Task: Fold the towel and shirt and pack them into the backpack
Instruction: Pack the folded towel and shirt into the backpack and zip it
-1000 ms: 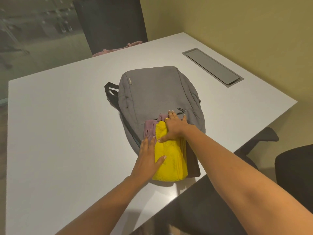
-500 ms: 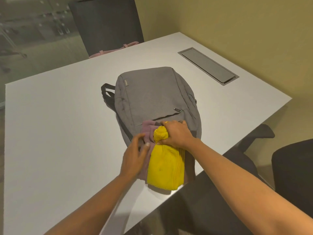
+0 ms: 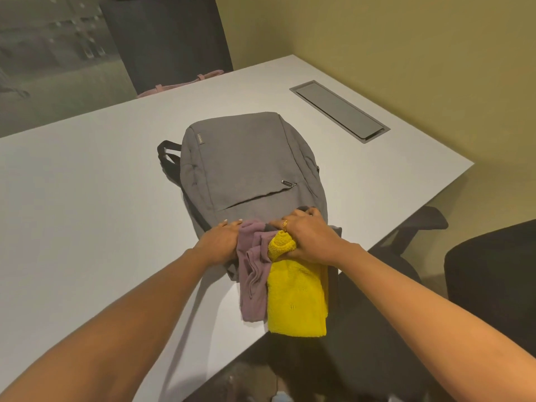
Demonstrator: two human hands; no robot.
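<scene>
A grey backpack [image 3: 246,163] lies flat on the white table [image 3: 87,213], its opening toward me. A folded yellow towel [image 3: 295,300] and a folded mauve shirt [image 3: 253,280] stick out of the opening side by side, their near ends reaching the table's front edge. My right hand [image 3: 307,239] grips the bunched far end of the towel at the bag's mouth. My left hand [image 3: 222,239] holds the bag's opening edge beside the shirt; its fingertips are curled over the fabric.
A grey cable hatch [image 3: 339,110] is set into the table at the back right. A dark chair [image 3: 168,39] with a pink strap [image 3: 185,84] stands behind the table. Two black chairs [image 3: 493,285] sit at the right, near the table's corner.
The towel and shirt have slid back toward me, more of them showing outside the bag. My left hand moved off the towel to the bag's edge; my right hand bunched the towel's end.
</scene>
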